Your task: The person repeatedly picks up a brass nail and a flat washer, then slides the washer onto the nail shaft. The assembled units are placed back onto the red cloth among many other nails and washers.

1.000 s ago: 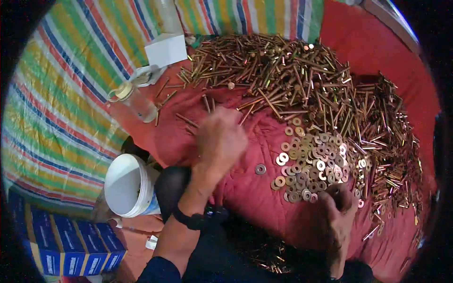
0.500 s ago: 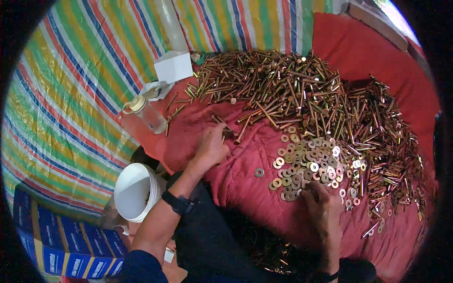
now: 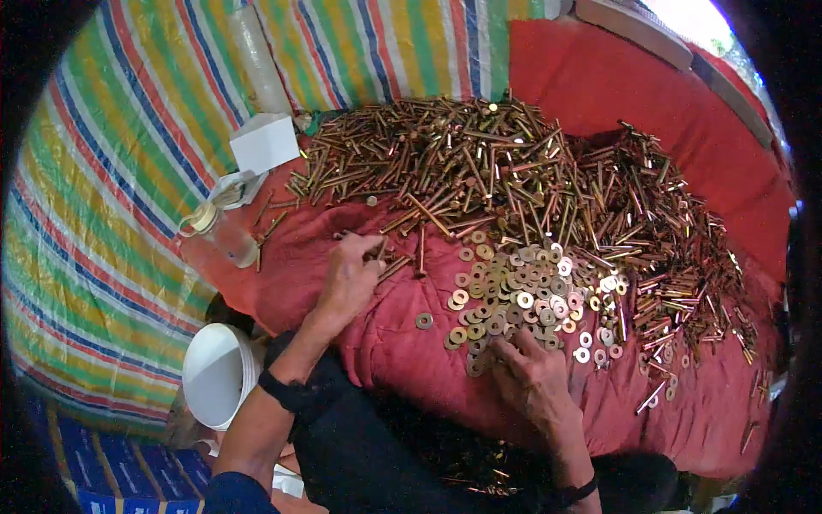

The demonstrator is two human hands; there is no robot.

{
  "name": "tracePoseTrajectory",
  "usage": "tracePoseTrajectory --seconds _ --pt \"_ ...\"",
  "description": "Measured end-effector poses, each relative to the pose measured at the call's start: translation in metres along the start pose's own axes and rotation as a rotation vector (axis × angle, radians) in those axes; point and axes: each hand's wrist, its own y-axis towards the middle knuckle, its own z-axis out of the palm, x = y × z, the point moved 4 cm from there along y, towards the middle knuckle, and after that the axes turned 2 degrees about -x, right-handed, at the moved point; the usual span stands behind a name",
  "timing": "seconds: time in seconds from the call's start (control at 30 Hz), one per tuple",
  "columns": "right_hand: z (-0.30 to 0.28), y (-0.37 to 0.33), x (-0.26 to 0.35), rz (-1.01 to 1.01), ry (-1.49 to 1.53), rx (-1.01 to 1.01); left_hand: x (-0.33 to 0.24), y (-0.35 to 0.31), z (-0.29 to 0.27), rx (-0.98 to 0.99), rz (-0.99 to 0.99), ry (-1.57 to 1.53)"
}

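My left hand [image 3: 351, 276] is over the red cloth at the left end of the bolt pile. Its fingers are curled around what look like one or two long brassy bolts, partly hidden by the hand. A couple of loose bolts [image 3: 395, 268] lie just beside its fingertips. At the near edge of a heap of flat round washers [image 3: 514, 287] is my right hand [image 3: 533, 381]. Its thumb and fingers are bent together against the outermost washers, and whatever they pinch is hidden. One washer [image 3: 424, 320] lies alone between my hands.
A large heap of brassy bolts [image 3: 479, 163] curves along the back and right of the red cloth [image 3: 411, 343]. To the left are a clear bottle [image 3: 229, 240], a white box [image 3: 264, 144] and a white bucket [image 3: 218, 377]. Blue boxes [image 3: 111, 467] stand at lower left.
The whole view has swung, so the scene sits further left. My left fingertips have come down nearer the loose bolts. My right fingers have shifted slightly left along the washers' edge.
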Motion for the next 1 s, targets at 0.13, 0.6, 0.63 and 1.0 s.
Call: tracePoseTrajectory --seconds 0.13,0.6,0.63,1.0 --pt "-0.008 0.004 0.004 0.0 0.029 -0.019 -0.03 0.011 -0.001 0.055 -0.196 -0.53" --pt "-0.029 -0.005 0.003 0.134 0.06 0.067 -0.108 -0.03 0.032 0.504 -0.618 -1.085" --pt "-0.026 -0.005 0.005 0.112 0.011 0.116 -0.108 -0.032 0.035 0.503 -0.619 -1.083" --pt "-0.023 -0.007 -0.013 0.374 0.378 -0.021 -0.107 -0.052 0.065 0.605 -0.577 -0.988"
